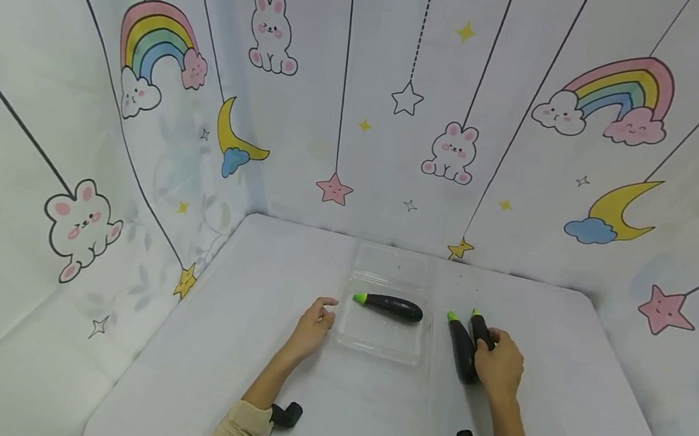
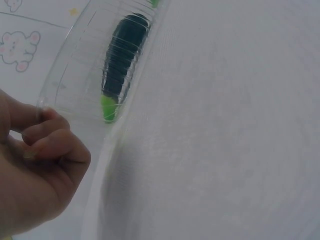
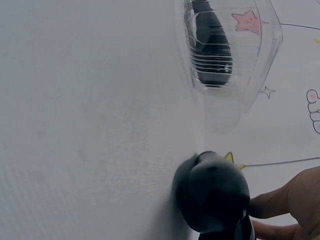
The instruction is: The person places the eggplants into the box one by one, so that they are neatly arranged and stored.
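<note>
A dark eggplant (image 1: 394, 307) with a bright green stem end lies crosswise in a clear plastic container (image 1: 373, 354). At the container's left edge is my left hand (image 1: 312, 329), its index finger reaching the rim and its other fingers bent; in the left wrist view that fingertip meets the container's corner. To the right of the container, my right hand (image 1: 500, 365) grips an eggplant (image 1: 480, 327) by its lower part. Another eggplant (image 1: 462, 351) lies close along its left side. The right wrist view shows the pair's blunt ends overlapping, with fingers (image 3: 272, 202) behind them.
The container's clear lid (image 1: 392, 261) lies folded back toward the rear of the white table (image 1: 275, 260). A white curtain (image 1: 311, 100) printed with rabbits, stars and rainbows hangs behind and around the table. A dark wrist camera (image 1: 286, 415) sits at my left cuff.
</note>
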`<state>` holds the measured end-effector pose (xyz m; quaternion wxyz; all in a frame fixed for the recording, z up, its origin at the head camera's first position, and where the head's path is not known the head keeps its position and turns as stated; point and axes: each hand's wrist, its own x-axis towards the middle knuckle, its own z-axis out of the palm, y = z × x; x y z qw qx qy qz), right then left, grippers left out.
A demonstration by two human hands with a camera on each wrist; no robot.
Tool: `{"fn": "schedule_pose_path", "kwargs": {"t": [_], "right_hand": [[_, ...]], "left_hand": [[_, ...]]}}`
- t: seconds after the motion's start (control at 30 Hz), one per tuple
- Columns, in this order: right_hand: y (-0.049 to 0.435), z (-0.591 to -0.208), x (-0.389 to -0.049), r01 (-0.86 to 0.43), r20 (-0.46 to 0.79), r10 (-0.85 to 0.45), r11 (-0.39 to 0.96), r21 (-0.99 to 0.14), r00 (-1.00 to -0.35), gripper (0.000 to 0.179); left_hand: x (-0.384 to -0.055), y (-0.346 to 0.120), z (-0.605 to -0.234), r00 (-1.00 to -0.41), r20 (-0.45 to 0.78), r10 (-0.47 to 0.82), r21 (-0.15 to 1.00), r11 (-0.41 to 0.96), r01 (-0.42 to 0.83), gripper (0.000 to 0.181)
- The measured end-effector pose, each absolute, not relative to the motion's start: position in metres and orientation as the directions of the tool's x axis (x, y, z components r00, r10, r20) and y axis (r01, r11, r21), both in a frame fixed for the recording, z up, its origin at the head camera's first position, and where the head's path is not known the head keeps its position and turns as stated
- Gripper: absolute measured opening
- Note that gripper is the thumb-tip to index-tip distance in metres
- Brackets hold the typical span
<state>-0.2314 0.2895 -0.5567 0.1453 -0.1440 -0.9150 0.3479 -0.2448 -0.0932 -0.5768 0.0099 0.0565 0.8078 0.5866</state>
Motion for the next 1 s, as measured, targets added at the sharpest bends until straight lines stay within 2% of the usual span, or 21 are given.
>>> {"fn": "schedule_pose_path", "kwargs": {"t": [0.37, 1.0], "right_hand": [[0.291, -0.543, -0.236, 0.157, 0.188, 0.378, 0.714, -0.682, -0.907, 0.042], [0.273, -0.512, -0.248, 0.004, 0.314, 0.303, 0.725, -0.689, -0.9, 0.04]], "left_hand": [[-0.244, -0.094, -0.575, -0.994, 0.024, 0.107, 0.948, 0.314, 0.057, 0.035], [-0.244, -0.095, -0.575, -0.993, 0.022, 0.113, 0.954, 0.295, 0.055, 0.035]]}}
